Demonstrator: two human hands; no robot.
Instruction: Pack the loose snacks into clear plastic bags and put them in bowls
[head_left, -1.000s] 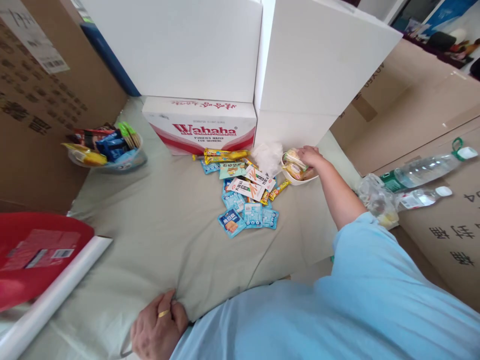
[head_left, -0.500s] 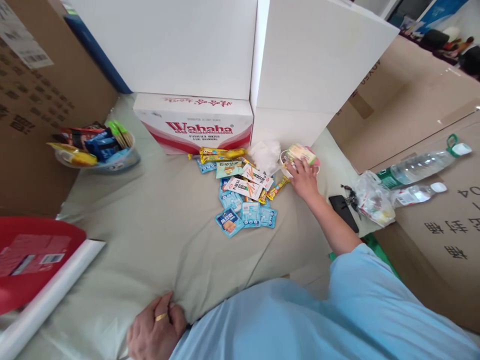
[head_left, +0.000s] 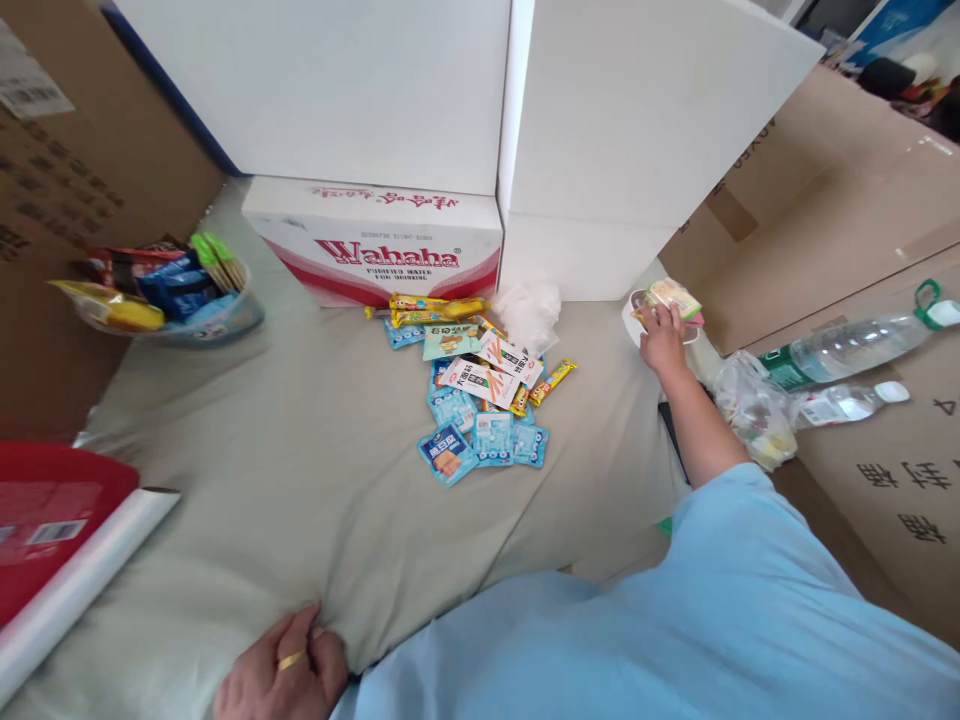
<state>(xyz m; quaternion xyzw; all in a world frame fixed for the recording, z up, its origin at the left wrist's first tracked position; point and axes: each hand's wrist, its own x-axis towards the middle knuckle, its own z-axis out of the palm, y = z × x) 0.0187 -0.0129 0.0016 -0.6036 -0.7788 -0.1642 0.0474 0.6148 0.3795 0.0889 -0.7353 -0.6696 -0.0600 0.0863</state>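
Note:
My right hand is at the far right of the cloth, its fingers closed over the near rim of a small white container. A pale yellow-green packet and something pink show at the top of that container; the rest is hidden by the hand. Low in the view, my left hand, with a gold ring, rests on the cloth with its fingers curled in. Between the hands lies a pile of snack packets: blue sachets, white packets, a green packet and yellow sticks.
A crumpled clear bag touches the pile. Behind stand a Wahaha carton and white panels. A clear bowl of snacks sits at left, above a white roll. Bottles and a plastic bag lie at right.
My right hand has moved the white container to the right, away from the snack pile. The left hand stays resting on the cloth; the view has shifted slightly.

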